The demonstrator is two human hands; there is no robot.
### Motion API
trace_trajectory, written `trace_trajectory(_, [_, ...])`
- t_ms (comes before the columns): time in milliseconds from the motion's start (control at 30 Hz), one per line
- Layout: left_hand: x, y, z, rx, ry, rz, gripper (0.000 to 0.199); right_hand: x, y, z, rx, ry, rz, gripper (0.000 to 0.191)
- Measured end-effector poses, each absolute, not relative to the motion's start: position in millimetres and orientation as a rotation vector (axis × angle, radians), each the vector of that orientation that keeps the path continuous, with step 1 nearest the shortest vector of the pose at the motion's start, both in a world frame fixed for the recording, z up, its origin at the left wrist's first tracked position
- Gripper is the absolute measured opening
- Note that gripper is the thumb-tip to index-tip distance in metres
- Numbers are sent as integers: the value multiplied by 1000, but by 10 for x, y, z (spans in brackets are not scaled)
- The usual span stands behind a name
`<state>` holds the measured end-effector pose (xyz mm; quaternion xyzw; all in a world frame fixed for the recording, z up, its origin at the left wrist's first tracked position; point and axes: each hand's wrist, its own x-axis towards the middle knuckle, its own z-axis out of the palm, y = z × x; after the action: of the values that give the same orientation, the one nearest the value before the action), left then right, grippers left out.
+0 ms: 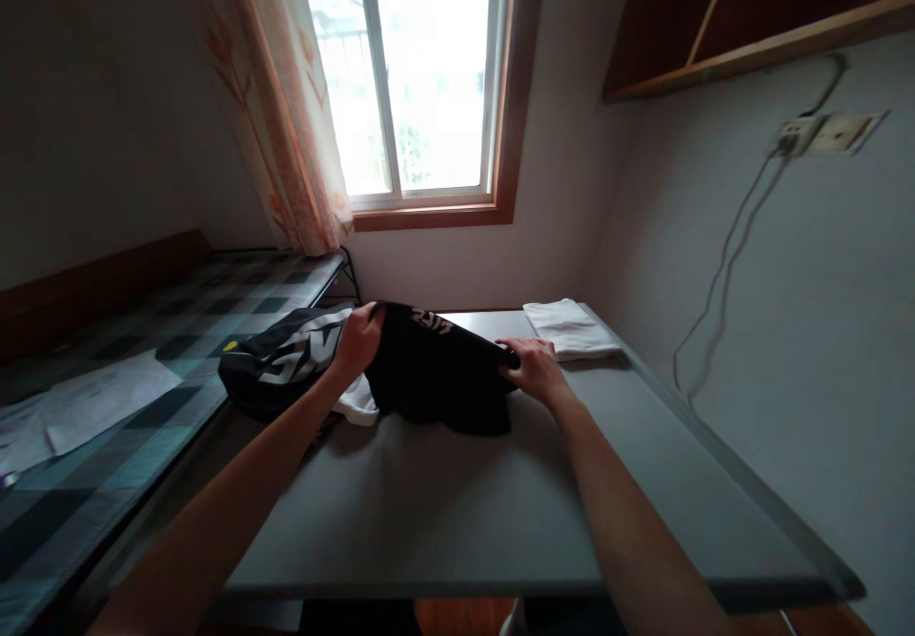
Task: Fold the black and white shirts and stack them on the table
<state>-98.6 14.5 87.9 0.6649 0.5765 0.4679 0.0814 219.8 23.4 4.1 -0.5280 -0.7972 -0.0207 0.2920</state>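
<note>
A black garment with white lettering hangs stretched between my two hands over the grey table; its exact kind I cannot tell. My left hand grips its upper left edge, and my right hand pinches the upper right corner, a little lower. The lower edge of the cloth comes down close to the tabletop. Left of it, beside my left hand, lies a heap of dark clothing with large white letters. A bit of white cloth shows beneath my left wrist.
A folded white cloth lies at the table's far right corner. The bed with a checked cover runs along the left, with paper sheets on it. At right, a cord hangs from the wall socket, below a wooden cabinet.
</note>
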Motion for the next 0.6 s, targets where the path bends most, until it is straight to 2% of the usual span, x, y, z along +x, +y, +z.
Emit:
trace_trajectory(167, [-1168, 114, 1287, 1887, 1712, 1743, 30, 2279, 309, 37, -1448, -1865, 61, 27])
trace_trajectory(300, [-1136, 29, 1444, 2004, 1810, 1704, 32, 2303, 351, 12, -1500, -1330, -102, 19])
trace_trajectory(433, [-1013, -61, 1487, 2241, 2040, 1353, 29, 2427, 448, -34, -1414, -858, -134, 21])
trace_trajectory(533, [-901, -149, 1498, 2408, 2231, 955, 35, 2558, 530, -64, -1297, -658, 137, 29])
trace_trajectory(600, [-818, -201, 1494, 2489, 2250, 811, 38, 2612, 547, -68, -1158, -731, 353, 35])
